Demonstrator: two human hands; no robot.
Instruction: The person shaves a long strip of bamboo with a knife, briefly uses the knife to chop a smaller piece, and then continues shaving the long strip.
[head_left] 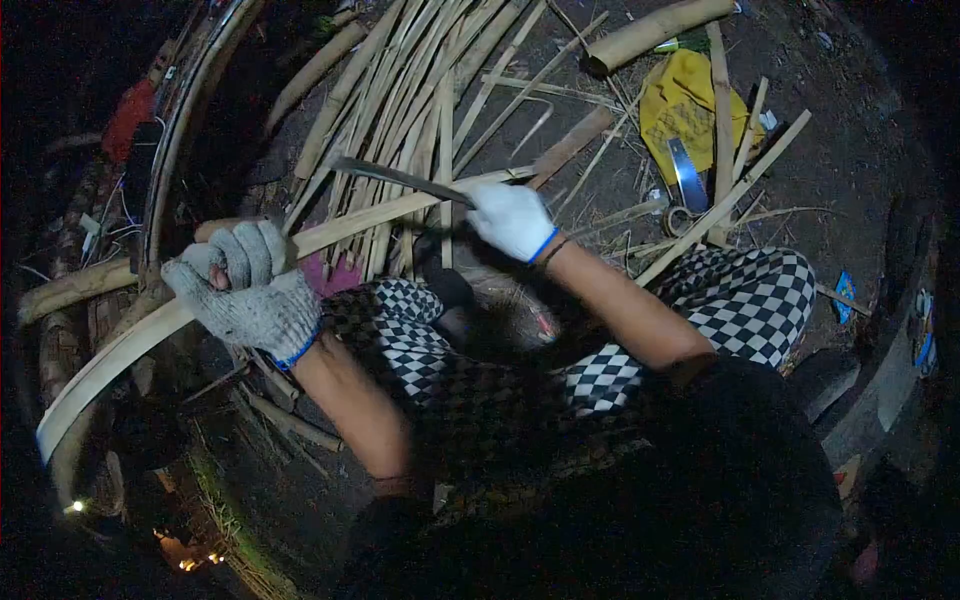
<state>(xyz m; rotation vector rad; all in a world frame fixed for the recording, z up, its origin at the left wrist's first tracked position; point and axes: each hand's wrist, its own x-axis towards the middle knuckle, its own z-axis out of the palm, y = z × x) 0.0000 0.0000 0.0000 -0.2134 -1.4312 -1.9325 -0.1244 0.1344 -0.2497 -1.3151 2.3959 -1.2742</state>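
My left hand (240, 285), in a grey knitted glove with a blue cuff, is closed around a long pale bamboo strip (370, 216). One end of the strip curves down to the lower left; the other runs right, behind my right hand. In a white glove, my right hand (510, 220) grips a knife (400, 180), its handle hidden in the fist. The dark blade points left and lies close above the strip in this view. Below my hands are my legs in checkered trousers (735, 300).
Many split bamboo strips (400, 110) lie piled ahead. At the upper right are a thick bamboo piece (660, 30), a yellow cloth bag (690, 110), a saw blade (686, 175) and a tape roll (680, 221). A long strip (725, 205) leans by my right knee. Small flames (188, 563) glow at the lower left.
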